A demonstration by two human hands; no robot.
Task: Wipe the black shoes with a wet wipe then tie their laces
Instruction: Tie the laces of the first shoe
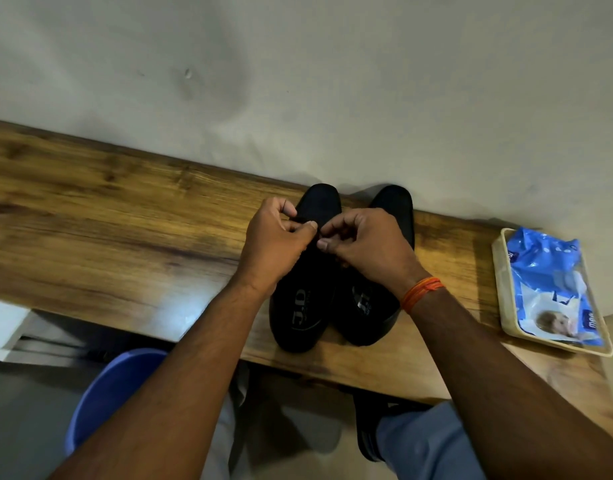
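While pinching, both hands (319, 244) meet.

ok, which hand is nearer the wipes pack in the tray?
Right. The right hand works over the shoes, closer to the wipes pack; the left hand sits beyond it, farther away.

Two black shoes stand side by side on the wood, toes toward the wall. The left black shoe (303, 306) touches the right black shoe (371, 306). Both have grey letters inside. Their lace parts are hidden.
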